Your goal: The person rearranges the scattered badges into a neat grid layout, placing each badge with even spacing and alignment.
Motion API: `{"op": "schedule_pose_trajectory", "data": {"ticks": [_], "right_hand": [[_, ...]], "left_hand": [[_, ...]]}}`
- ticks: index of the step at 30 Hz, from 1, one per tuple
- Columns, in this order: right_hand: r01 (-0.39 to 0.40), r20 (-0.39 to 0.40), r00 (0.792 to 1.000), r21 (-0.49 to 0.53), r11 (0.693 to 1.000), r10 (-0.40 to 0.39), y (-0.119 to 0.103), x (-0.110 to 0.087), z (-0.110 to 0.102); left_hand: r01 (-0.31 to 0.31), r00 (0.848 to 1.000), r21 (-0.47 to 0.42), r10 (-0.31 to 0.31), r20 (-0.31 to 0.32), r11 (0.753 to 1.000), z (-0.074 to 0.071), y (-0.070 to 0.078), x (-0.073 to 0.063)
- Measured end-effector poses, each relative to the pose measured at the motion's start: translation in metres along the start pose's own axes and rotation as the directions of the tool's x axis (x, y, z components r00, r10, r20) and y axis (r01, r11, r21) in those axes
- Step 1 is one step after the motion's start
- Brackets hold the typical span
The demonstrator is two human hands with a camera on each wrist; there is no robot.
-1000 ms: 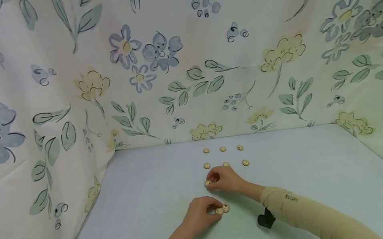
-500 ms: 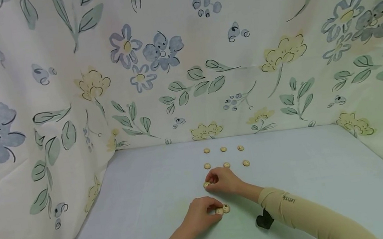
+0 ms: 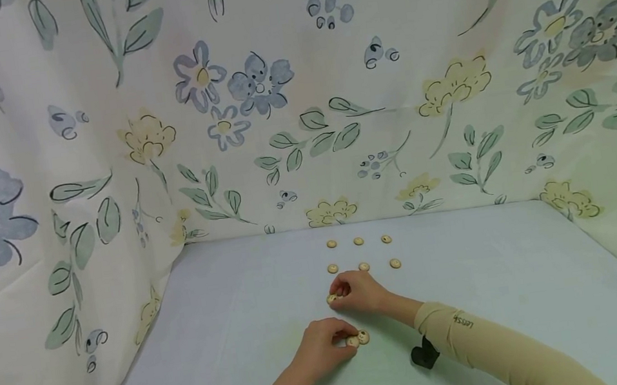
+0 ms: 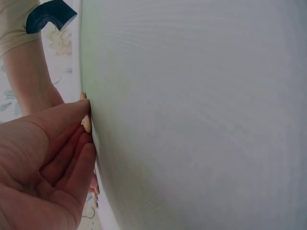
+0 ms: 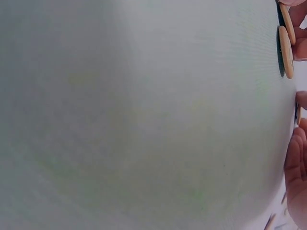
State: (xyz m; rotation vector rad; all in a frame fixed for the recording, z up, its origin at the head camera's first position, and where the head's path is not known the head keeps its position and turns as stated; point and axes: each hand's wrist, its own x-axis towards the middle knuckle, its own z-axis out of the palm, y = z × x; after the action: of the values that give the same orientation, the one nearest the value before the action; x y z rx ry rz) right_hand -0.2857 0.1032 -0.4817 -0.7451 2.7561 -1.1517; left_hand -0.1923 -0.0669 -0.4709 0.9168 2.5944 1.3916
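Observation:
My left hand (image 3: 321,345) rests low over the table and pinches a small round wooden disc (image 3: 352,341) between thumb and fingers. Touching or overlapping its right side lies a second wooden disc (image 3: 364,337) with dark marks on top. Further forward, my right hand (image 3: 358,291) pinches another marked disc (image 3: 331,299) at its fingertips, close to the tabletop. In the left wrist view, the left thumb and fingers frame a disc edge (image 4: 87,123). The right wrist view shows the free disc (image 5: 286,52) flat beside the left fingertips, and part of the right hand (image 5: 297,177) at the edge.
Beyond the right hand, two rows of similar discs lie on the white tabletop (image 3: 228,294); one is this back disc (image 3: 358,241), another this nearer disc (image 3: 395,263). Floral cloth (image 3: 306,173) hangs behind and at both sides. A black wrist mount (image 3: 425,354) hangs under the right forearm.
My right hand has shifted slightly left and toward me with its disc. The left hand keeps its pinch in nearly the same place.

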Motion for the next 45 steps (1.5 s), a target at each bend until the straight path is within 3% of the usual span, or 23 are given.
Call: {"op": "schedule_pose_trajectory", "data": {"ticks": [22, 31, 38, 45], "right_hand": [[0.057, -0.029, 0.998, 0.039, 0.998, -0.055, 0.004, -0.014, -0.004], [0.035, -0.027, 0.999, 0.035, 0.999, -0.034, 0.004, -0.030, -0.014], [0.063, -0.037, 0.997, 0.035, 0.997, -0.062, 0.012, -0.047, -0.018], [0.057, 0.004, 0.998, 0.065, 0.996, -0.057, 0.014, -0.065, -0.023]], "left_hand": [[0.021, 1.000, 0.025, -0.021, 0.002, 0.999, 0.004, -0.002, 0.002], [0.040, 0.999, 0.003, -0.040, 0.013, 0.999, 0.002, -0.002, 0.002], [0.040, 0.999, -0.003, -0.040, 0.007, 0.999, 0.001, 0.000, 0.001], [0.036, 0.999, 0.005, -0.036, 0.002, 0.999, 0.001, 0.000, 0.001]]}}
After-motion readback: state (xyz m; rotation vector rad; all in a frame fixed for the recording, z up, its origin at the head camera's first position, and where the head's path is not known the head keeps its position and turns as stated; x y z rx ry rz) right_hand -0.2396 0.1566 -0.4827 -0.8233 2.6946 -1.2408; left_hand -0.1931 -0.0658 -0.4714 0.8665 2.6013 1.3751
